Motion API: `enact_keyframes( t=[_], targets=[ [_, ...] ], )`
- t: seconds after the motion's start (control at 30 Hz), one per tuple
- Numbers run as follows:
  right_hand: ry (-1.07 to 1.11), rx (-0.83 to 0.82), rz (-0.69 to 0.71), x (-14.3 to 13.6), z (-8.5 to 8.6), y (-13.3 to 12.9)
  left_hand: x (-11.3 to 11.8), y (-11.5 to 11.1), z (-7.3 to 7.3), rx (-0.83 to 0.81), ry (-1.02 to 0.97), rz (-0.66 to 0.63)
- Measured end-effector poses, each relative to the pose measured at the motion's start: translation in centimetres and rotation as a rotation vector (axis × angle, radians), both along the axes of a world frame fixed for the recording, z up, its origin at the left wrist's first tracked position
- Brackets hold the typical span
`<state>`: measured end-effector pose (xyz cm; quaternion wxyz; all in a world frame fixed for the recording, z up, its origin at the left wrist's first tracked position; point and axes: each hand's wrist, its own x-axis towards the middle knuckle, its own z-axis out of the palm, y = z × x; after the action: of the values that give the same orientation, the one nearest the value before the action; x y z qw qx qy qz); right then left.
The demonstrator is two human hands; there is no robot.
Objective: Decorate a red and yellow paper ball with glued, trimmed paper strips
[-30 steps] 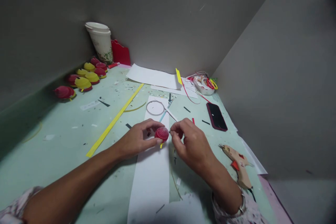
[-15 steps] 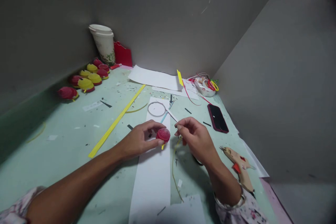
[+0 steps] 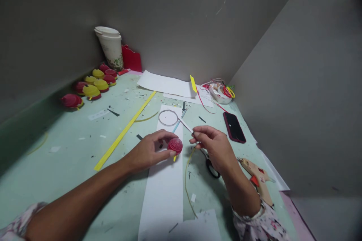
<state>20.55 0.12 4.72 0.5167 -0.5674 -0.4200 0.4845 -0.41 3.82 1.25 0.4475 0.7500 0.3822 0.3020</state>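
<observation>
Here's a red dome [image 3: 175,145], ringed all over, yellow tab [image 3: 174,158]; beige glue gun [image 3: 264,192], red trigger [image 3: 254,180]; white sleeve [image 3: 261,225], pink florals!

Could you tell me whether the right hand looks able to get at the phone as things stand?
Probably yes: the phone lies just beyond the right hand, with nothing visible on top of it or standing between them.

1. Long sheet [image 3: 164,196]: lay along the middle of the counter [image 3: 70,150], wire ring [image 3: 159,117] on its far part.
2. Single dome [image 3: 175,145]: sat in the left hand [image 3: 151,150], over the long sheet.
3. Flat strip [image 3: 124,131]: lay left of the sheet.
4. Dome cluster [image 3: 91,91]: stood far left, cup [image 3: 110,51] behind.
5. Scissors [image 3: 212,168]: lay right of the sheet.
6. Glue gun [image 3: 261,180]: lay farther right, phone [image 3: 234,127] behind.
</observation>
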Motion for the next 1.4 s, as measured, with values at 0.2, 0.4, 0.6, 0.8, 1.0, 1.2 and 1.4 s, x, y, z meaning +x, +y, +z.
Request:
enact_keyframes(
  t=[0.2,0.4,0.6,0.8,1.0,1.2,1.4],
  targets=[
    [-0.056,-0.015,0.051,-0.9,0.6,-0.5,0.1,-0.1,0.0,-0.012,-0.024,-0.004],
    [-0.377,0.08,0.057,-0.8,0.4,-0.8,0.0,0.0,0.3,-0.013,-0.02,0.011],
    [-1.087,0.21,0.196,0.4,-0.5,-1.0,-0.4,0.3,0.2,0.005,-0.047,0.094],
    [-1.138,0.112,0.364,-0.9,-1.4,-1.4,-0.5,0.4,-0.1,0.003,-0.099,0.114],
    [-1.18,-0.01,0.317,-2.6,-2.5,-2.2,-0.5,0.2,0.3,-0.01,-0.071,0.102],
    [-1.192,-0.049,0.316,-3.2,-2.9,-2.3,-0.5,0.2,0.1,-0.021,-0.083,0.1],
    [-1.182,-0.073,0.329,-3.4,-3.0,-2.0,-0.5,0.2,0.3,0.002,-0.06,0.099]
  ],
)
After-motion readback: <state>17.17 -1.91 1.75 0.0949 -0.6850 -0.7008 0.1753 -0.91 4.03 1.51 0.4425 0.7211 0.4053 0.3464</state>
